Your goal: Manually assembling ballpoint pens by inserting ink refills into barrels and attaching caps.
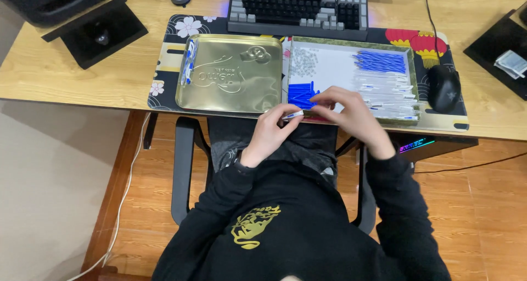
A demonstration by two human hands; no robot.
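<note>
Pen (294, 115) being pinched in left hand (270, 134), right hand (351, 116) curling fingertips beside it at tray (413, 83) edge; risking dropping off tabletop (82, 78) if loosened.

Home computer desk (82, 72): keyboard (299, 9), mouse (443, 87), wooden floor (483, 204).

So the open tray (351, 46) sits on the desk mat (164, 56) on the table (66, 72); the tin lid (230, 75) lies just left of the tray; keyboard (299, 6) is behind the tray; mouse (443, 87) just right of it; both hands, left hand (270, 131) and right hand (351, 115), meet at the tray's front edge, pinching a pen (293, 115); pen parts lie in the tray.
</note>
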